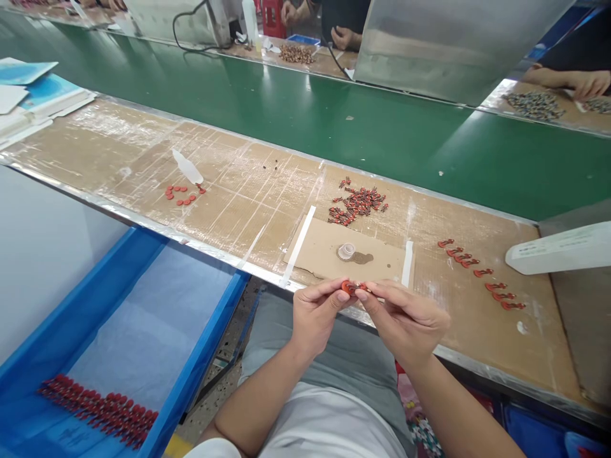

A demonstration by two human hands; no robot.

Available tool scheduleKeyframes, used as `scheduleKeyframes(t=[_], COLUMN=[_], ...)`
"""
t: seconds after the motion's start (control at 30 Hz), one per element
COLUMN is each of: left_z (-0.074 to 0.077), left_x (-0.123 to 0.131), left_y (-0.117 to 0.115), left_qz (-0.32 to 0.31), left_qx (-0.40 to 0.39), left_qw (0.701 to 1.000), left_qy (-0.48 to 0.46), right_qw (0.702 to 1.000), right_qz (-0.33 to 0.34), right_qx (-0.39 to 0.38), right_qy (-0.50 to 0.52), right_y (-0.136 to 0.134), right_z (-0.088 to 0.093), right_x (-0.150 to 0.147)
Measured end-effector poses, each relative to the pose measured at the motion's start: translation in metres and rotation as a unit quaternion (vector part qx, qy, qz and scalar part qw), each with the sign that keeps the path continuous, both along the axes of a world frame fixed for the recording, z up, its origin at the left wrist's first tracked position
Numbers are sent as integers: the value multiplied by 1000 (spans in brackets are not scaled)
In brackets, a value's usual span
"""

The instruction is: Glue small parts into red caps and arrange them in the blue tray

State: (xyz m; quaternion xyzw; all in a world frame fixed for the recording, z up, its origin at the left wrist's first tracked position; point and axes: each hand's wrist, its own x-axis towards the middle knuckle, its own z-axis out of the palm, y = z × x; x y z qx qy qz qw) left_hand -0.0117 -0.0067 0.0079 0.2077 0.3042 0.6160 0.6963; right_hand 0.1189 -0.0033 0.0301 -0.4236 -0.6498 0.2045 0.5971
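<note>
a: lower left of the frame?
b: one blue tray (206, 343); on its pale lining, rows of red-based pieces (100, 407).
a: left of centre?
b: loose red discs (180, 202), set in a rough ring; one white bottle (188, 166), lying, tip at a disc. risk: a rolled bottle would scatter the ring.
a: bottom centre, left hand (315, 312)?
b: thumb and fingertips closed in a pinch on one red disc (345, 288), at the front edge of the bench (258, 191). risk: a slip, the hold being small; it could drop toward the lap.
a: above the fingertips?
b: one small cup (347, 251) on a cardboard sheet (319, 245), dark stain beside it; beyond, one heap of dark-and-red parts (363, 202). risk: a tipped cup, from a low reach across to the heap.
a: right hand (410, 318)?
b: likewise pinched, on one small part (361, 287) close against the disc. joined or not: cannot tell, fingers hide it. risk: a crooked fit, from uneven pressure.
a: right of the frame?
b: one slanting line of figures (483, 273), near a white container (558, 248). risk: toppling, from a straying forearm.
</note>
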Motion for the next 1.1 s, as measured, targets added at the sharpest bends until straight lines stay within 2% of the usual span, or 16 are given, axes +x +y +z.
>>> scheduleKeyframes(t=[0.33, 0.57, 0.87, 1.1], left_z=[-4, -6, 0, 1], left_x=[-2, -10, -9, -7], left_y=[1, 3, 1, 1], left_qz=[25, 64, 63, 51], left_qx=[21, 106, 129, 163], left_qw=[998, 980, 974, 966], left_qy=[55, 158, 178, 194], right_qw=[1000, 999, 998, 999], right_qz=[6, 24, 54, 42], right_qx=[-24, -17, -16, -31], right_qy=[-6, -22, -13, 14], right_y=[1, 1, 4, 4], right_z=[0, 5, 8, 9], right_x=[1, 0, 8, 10])
